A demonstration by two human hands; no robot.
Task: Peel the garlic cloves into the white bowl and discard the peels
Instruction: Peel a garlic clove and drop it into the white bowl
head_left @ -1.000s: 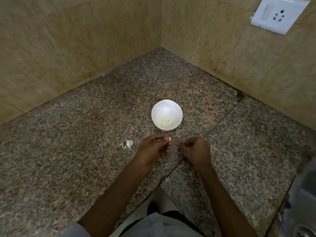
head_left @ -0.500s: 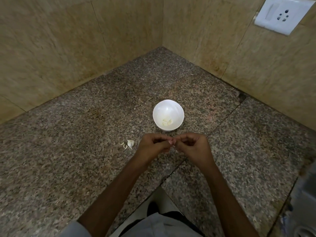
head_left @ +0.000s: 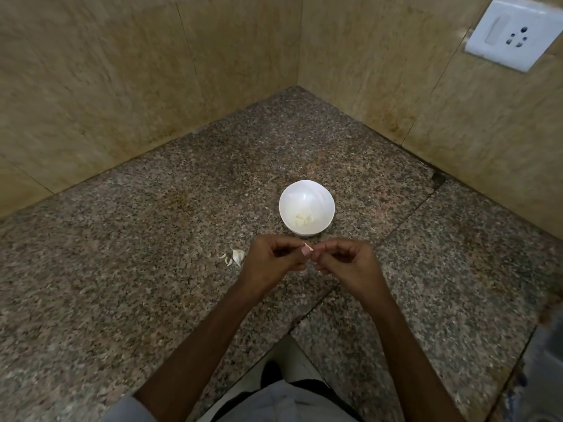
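Surface: speckled granite surface (head_left: 122,269) filling a corner
Room: beige tiled walls (head_left: 91,86) on 2 sides, white socket plate (head_left: 511,32) high on the right one
Left hand (head_left: 271,260): fingers (head_left: 289,248) curled, pinching a garlic clove (head_left: 307,247) at their tips
Right hand (head_left: 350,263): fingers curled, tips pinching the same clove
White bowl (head_left: 304,196): just beyond the fingers, apart from them, peeled cloves (head_left: 303,220) in its bottom
Loose garlic (head_left: 236,256): on the surface, just left of the left fingers

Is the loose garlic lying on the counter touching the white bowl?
Apart. The head view shows bare granite counter between the loose garlic and the white bowl.
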